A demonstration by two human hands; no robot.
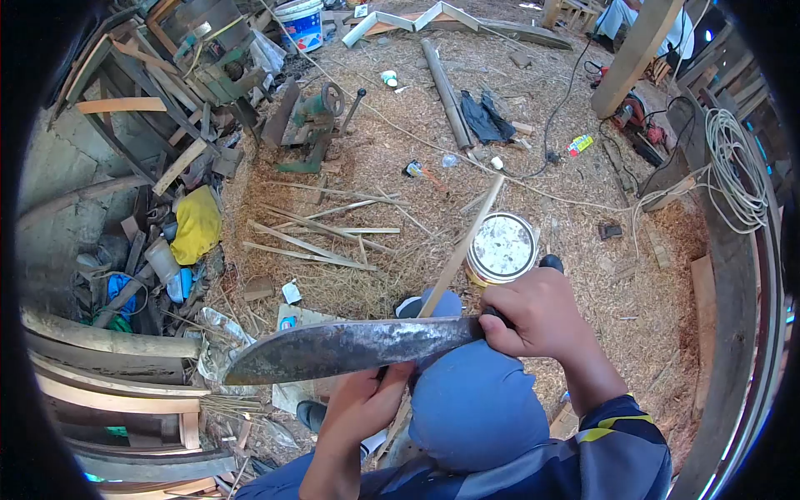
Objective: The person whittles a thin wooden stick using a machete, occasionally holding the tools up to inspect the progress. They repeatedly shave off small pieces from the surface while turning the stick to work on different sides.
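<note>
My right hand (540,318) is closed around the dark handle of a machete (350,348). Its broad, worn blade reaches left across my lap, above my left hand (367,406). That hand is closed on a long, thin wooden strip (463,250), its fingertips partly hidden behind the blade. The strip slants from beside a bucket down past my knee (479,404), passing under the blade. Directly beyond my right hand stands the bucket (502,244) with a stained white lid.
Several cut wooden strips (321,237) lie on the shavings-covered floor ahead. A green metal machine (312,125) stands behind them. Left are a yellow cloth (197,225) and piled timber. A post (637,58), cords and a coiled cable (735,167) are at right.
</note>
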